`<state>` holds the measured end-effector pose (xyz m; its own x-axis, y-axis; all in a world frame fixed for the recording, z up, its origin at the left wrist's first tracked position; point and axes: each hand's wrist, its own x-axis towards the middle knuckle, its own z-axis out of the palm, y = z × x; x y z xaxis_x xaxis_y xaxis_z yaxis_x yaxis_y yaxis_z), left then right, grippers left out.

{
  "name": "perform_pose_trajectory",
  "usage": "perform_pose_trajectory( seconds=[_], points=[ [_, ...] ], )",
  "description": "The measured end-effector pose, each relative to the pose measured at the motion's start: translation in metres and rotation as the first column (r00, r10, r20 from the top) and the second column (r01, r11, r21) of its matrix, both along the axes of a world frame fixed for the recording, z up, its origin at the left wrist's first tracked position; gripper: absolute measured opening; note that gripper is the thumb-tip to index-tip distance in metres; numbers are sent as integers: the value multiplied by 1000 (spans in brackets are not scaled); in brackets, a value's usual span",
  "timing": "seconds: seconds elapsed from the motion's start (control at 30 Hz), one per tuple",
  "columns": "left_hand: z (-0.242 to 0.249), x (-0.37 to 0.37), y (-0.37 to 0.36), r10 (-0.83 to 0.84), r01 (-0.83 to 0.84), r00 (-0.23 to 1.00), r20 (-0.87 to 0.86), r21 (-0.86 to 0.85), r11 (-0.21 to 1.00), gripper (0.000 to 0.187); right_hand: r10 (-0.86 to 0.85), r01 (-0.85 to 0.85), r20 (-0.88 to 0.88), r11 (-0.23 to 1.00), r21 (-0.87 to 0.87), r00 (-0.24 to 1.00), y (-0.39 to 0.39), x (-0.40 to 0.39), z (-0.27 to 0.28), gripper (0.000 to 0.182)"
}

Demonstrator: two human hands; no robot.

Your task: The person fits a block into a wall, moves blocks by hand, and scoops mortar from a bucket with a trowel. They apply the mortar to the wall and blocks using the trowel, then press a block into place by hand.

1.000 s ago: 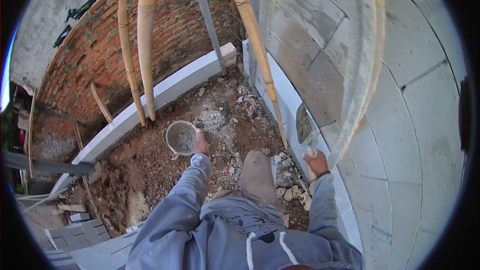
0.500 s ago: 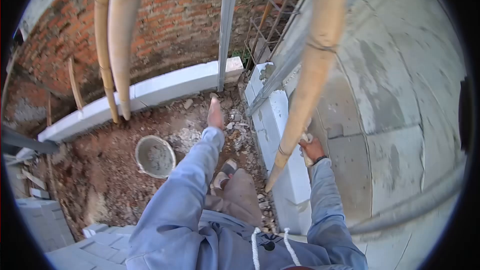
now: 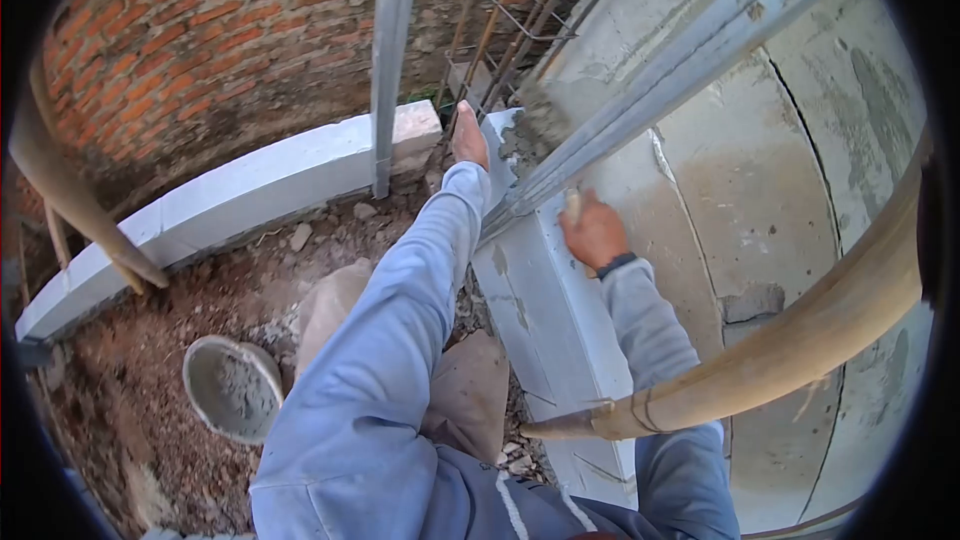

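Observation:
My left hand (image 3: 470, 138) reaches forward at the corner, fingers stretched out, right beside the end of the white block wall (image 3: 545, 325) that runs along my right. Mortar lies on top of this wall's far end. In my right hand (image 3: 597, 232) is the pale handle of a trowel (image 3: 572, 204), closed in my fingers just above the wall's top. A slanting metal post (image 3: 660, 70) crosses in front of the tool's far part, where a blurred grey patch of mortar (image 3: 543, 122) shows.
A bamboo pole (image 3: 740, 380) slants across my right forearm. A bucket of mortar (image 3: 232, 390) stands on the rubble ground to the left. Another low white block wall (image 3: 260, 165) curves before the brick wall (image 3: 230, 30). An upright metal post (image 3: 392, 60) and rebar (image 3: 510, 30) stand near the corner.
I have moved closer to the corner and bent lower. Both hands have gone forward, the left to the block's end, the right with the trowel toward the slanting post.

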<state>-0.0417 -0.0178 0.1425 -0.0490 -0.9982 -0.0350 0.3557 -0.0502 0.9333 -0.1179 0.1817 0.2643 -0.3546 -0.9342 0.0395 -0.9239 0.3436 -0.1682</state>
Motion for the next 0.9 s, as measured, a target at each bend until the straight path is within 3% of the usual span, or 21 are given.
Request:
perform_pose_trajectory(
  seconds=[0.03, 0.27, 0.33, 0.4, 0.53, 0.63, 0.73, 0.8, 0.9],
  points=[
    [-3, -9, -1, -3, 3, 1000, -15, -15, 1000, 67, 15, -7, -67, 992, 129, 998, -3, 1, -7, 46],
    [-15, -48, 0, 41, -47, 998, -55, -98, 994, 65, -59, 46, -126, 993, -104, 990, 11, -6, 11, 49],
    [-11, -45, 3, 35, -45, 997, -74, -136, 990, 65, 17, -34, -80, 975, -218, 997, 23, -17, 11, 51],
    [-5, -37, 8, -6, -9, 996, -92, -163, 987, 65, 57, 7, 283, 975, -222, 957, 40, -24, 17, 51],
    [1, -28, 17, -79, 51, 988, -134, -203, 978, 66, -19, 47, 271, 994, -95, 962, 59, -52, 26, 52],
    [6, -21, 22, -110, 73, 981, -161, -221, 972, 68, -115, 103, 324, 993, 54, 939, 52, -61, 24, 37],
    [8, -18, 25, -134, 92, 978, -161, -243, 966, 69, -189, 137, 386, 978, 156, 903, 28, -47, 30, 44],
    [10, -18, 26, -144, 101, 976, -163, -248, 963, 70, -353, 211, 650, 934, 289, 673, 11, -38, 36, 38],
    [15, -14, 27, -157, 119, 979, -128, -265, 957, 71, -320, 117, 694, 939, 324, 645, -12, -44, 36, 33]
  ],
)
